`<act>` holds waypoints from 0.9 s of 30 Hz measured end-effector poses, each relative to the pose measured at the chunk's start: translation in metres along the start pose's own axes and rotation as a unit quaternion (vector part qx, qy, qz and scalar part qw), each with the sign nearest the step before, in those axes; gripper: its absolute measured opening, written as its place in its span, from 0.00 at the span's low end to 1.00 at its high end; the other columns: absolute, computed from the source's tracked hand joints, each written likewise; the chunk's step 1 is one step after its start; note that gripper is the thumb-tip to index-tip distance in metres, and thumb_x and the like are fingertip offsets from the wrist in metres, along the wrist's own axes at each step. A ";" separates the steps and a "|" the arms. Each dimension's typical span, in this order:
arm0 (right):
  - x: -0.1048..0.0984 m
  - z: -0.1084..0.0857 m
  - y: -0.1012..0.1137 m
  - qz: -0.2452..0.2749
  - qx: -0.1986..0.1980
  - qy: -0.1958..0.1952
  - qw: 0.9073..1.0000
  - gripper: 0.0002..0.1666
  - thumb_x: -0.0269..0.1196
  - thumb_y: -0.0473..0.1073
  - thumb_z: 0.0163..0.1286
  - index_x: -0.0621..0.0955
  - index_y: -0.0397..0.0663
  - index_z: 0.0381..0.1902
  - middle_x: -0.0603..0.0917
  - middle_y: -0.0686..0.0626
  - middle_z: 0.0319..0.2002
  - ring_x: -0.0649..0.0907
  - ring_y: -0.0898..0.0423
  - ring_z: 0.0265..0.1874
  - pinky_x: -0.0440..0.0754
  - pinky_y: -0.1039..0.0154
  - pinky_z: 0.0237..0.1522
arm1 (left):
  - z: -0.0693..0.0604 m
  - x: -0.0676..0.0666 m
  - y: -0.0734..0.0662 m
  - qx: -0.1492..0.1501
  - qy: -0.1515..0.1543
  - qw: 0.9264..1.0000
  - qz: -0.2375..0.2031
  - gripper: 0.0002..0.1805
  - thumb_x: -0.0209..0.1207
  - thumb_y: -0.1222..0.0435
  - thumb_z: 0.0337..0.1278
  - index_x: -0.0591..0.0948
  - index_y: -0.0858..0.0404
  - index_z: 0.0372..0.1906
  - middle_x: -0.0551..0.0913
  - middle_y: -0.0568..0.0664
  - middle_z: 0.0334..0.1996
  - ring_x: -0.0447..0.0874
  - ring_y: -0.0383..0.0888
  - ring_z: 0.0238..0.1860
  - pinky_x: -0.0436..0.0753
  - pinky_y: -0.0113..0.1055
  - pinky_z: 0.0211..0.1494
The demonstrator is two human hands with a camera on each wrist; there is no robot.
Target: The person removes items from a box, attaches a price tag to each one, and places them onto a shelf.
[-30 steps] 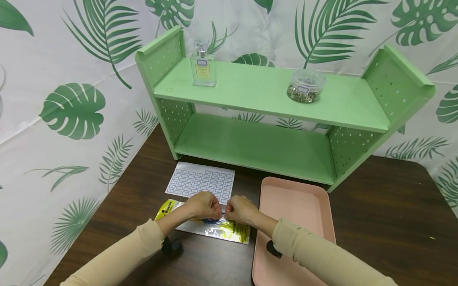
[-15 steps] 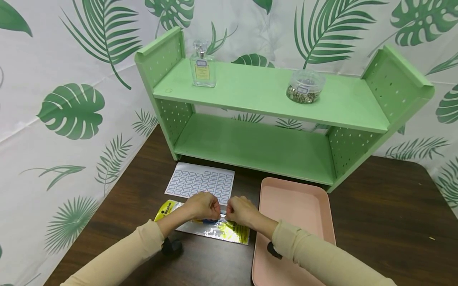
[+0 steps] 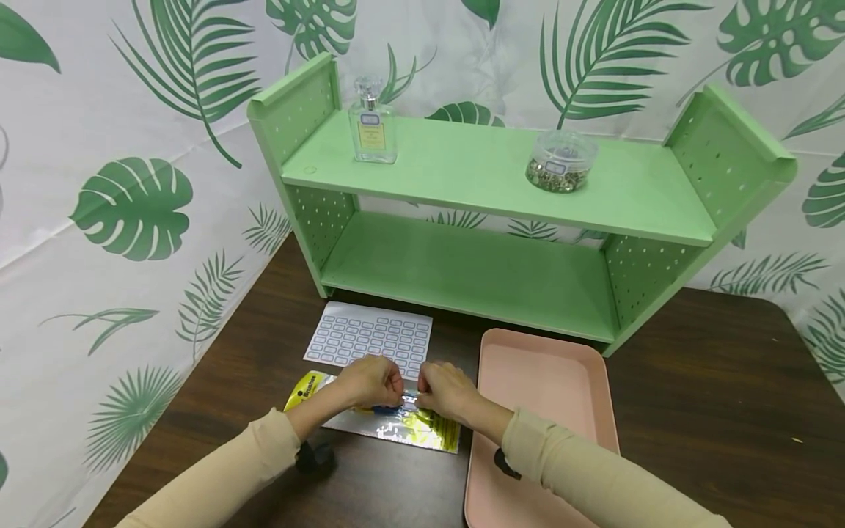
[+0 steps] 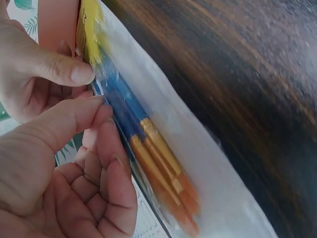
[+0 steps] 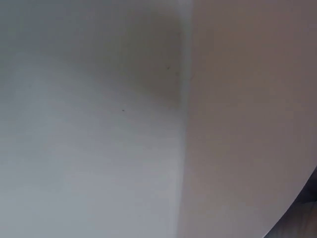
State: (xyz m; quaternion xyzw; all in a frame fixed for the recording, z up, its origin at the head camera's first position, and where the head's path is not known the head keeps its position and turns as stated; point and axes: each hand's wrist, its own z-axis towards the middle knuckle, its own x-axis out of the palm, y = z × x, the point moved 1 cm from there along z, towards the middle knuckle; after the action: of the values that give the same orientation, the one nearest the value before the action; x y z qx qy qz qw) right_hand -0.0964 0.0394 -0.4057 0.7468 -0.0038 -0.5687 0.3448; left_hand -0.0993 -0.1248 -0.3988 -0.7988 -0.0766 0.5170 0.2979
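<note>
A flat pack of paintbrushes (image 3: 376,422) lies on the table, silvery and clear with yellow printed ends. In the left wrist view, blue handles, gold ferrules and orange bristles of the paintbrushes (image 4: 153,158) show through its film. My left hand (image 3: 371,381) pinches the pack's far edge between thumb and forefinger, the other fingers curled. Close beside it, my right hand (image 3: 449,389) grips the same edge, its thumb on the film in the left wrist view. A small pale patch shows between the two hands. The right wrist view does not show the right hand.
Behind the pack lies a label sheet (image 3: 370,334). A pink tray (image 3: 544,378) stands right, under the right forearm. The green shelf (image 3: 462,268) at the back bears a perfume bottle (image 3: 373,132) and a clear round jar (image 3: 561,161) with small metallic-looking bits.
My hands have drawn slightly apart, showing more of the pale patch between them. Both still hold the pack at the same place.
</note>
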 end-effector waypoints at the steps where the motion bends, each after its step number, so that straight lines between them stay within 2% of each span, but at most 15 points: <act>1: 0.000 0.000 0.000 -0.003 0.001 -0.001 1.000 0.14 0.72 0.37 0.51 0.74 0.47 0.22 0.72 0.52 0.21 0.70 0.58 0.23 0.68 0.64 0.25 | 0.000 -0.001 0.001 -0.001 -0.005 1.000 0.002 0.08 0.69 0.65 0.40 0.79 0.55 0.20 0.77 0.39 0.16 0.72 0.36 0.22 0.70 0.30 0.27; 4: 0.000 -0.001 0.001 -0.011 0.006 0.000 1.000 0.14 0.72 0.38 0.51 0.75 0.47 0.23 0.72 0.52 0.22 0.70 0.58 0.23 0.67 0.64 0.25 | -0.001 -0.009 0.008 -0.008 -0.033 0.999 0.004 0.07 0.69 0.64 0.41 0.79 0.56 0.21 0.77 0.40 0.17 0.72 0.37 0.22 0.70 0.30 0.26; 7: -0.001 -0.001 0.002 -0.024 0.009 0.000 1.000 0.13 0.72 0.39 0.52 0.75 0.48 0.23 0.73 0.53 0.23 0.71 0.58 0.23 0.68 0.63 0.25 | -0.002 -0.024 0.019 -0.014 -0.088 0.996 -0.016 0.06 0.68 0.64 0.44 0.81 0.58 0.24 0.79 0.42 0.18 0.73 0.37 0.21 0.71 0.30 0.26; 9: -0.001 -0.002 0.003 -0.034 0.009 -0.001 0.999 0.13 0.72 0.40 0.51 0.76 0.48 0.23 0.73 0.53 0.23 0.71 0.58 0.24 0.68 0.63 0.25 | -0.003 -0.037 0.027 -0.015 -0.139 0.990 -0.032 0.05 0.67 0.63 0.46 0.82 0.59 0.26 0.80 0.43 0.19 0.73 0.36 0.21 0.71 0.30 0.26; 11: -0.002 -0.002 0.003 -0.042 0.007 -0.004 0.999 0.13 0.72 0.40 0.51 0.76 0.48 0.23 0.73 0.53 0.23 0.72 0.57 0.24 0.69 0.63 0.25 | -0.006 -0.052 0.036 -0.015 -0.194 0.980 -0.045 0.06 0.66 0.63 0.49 0.82 0.61 0.29 0.82 0.45 0.21 0.73 0.37 0.20 0.71 0.31 0.25; 13: -0.003 -0.003 0.003 -0.046 0.005 -0.007 0.999 0.13 0.73 0.40 0.51 0.77 0.48 0.24 0.73 0.53 0.23 0.72 0.57 0.25 0.69 0.63 0.26 | -0.010 -0.067 0.046 -0.018 -0.251 0.966 -0.055 0.07 0.66 0.63 0.51 0.83 0.63 0.31 0.83 0.48 0.22 0.73 0.37 0.20 0.71 0.31 0.24; 15: -0.003 -0.003 0.003 -0.047 0.003 -0.007 0.999 0.12 0.72 0.40 0.51 0.77 0.48 0.24 0.73 0.53 0.24 0.72 0.57 0.25 0.70 0.63 0.26 | -0.014 -0.081 0.055 -0.023 -0.310 0.948 -0.066 0.09 0.65 0.63 0.52 0.82 0.66 0.34 0.84 0.53 0.24 0.75 0.40 0.21 0.71 0.30 0.23; 18: -0.002 -0.002 0.003 -0.048 0.003 -0.006 0.999 0.12 0.72 0.40 0.52 0.77 0.48 0.24 0.74 0.53 0.24 0.73 0.58 0.25 0.70 0.63 0.26 | -0.016 -0.100 0.068 -0.029 -0.388 0.915 -0.102 0.12 0.64 0.64 0.54 0.81 0.69 0.40 0.85 0.58 0.30 0.77 0.34 0.24 0.73 0.24 0.25; 20: -0.002 -0.002 0.003 -0.048 0.005 -0.003 0.999 0.12 0.72 0.40 0.52 0.77 0.48 0.24 0.75 0.53 0.23 0.73 0.58 0.25 0.70 0.63 0.26 | -0.016 -0.111 0.074 -0.036 -0.428 0.892 -0.139 0.15 0.63 0.65 0.55 0.79 0.70 0.44 0.84 0.60 0.35 0.76 0.28 0.27 0.73 0.18 0.28; 23: -0.002 -0.001 0.002 -0.048 0.010 0.003 0.999 0.12 0.73 0.41 0.51 0.77 0.49 0.24 0.76 0.54 0.24 0.73 0.58 0.25 0.71 0.63 0.26 | -0.013 -0.122 0.078 -0.039 -0.464 0.863 -0.198 0.18 0.62 0.65 0.56 0.77 0.71 0.49 0.83 0.61 0.41 0.72 0.21 0.29 0.72 0.14 0.33; 25: -0.002 -0.001 0.003 -0.048 0.013 0.007 0.999 0.12 0.73 0.41 0.51 0.78 0.49 0.24 0.76 0.54 0.24 0.74 0.59 0.25 0.72 0.63 0.26 | -0.009 -0.127 0.078 -0.037 -0.475 0.850 -0.224 0.20 0.62 0.66 0.56 0.75 0.72 0.51 0.82 0.61 0.44 0.73 0.21 0.31 0.73 0.13 0.36; 27: -0.001 0.000 0.004 -0.046 0.018 0.014 0.999 0.12 0.73 0.41 0.51 0.78 0.50 0.23 0.76 0.55 0.23 0.73 0.59 0.24 0.72 0.63 0.26 | -0.006 -0.130 0.077 -0.033 -0.481 0.843 -0.241 0.21 0.62 0.66 0.56 0.74 0.73 0.53 0.81 0.61 0.47 0.74 0.21 0.33 0.74 0.14 0.38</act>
State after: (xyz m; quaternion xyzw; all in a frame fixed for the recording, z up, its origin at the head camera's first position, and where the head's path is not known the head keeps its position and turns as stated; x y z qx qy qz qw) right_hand -0.0952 0.0371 -0.4024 0.7599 0.0250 -0.5735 0.3051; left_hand -0.1675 -0.2456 -0.3386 -0.4160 -0.4171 0.7454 0.3121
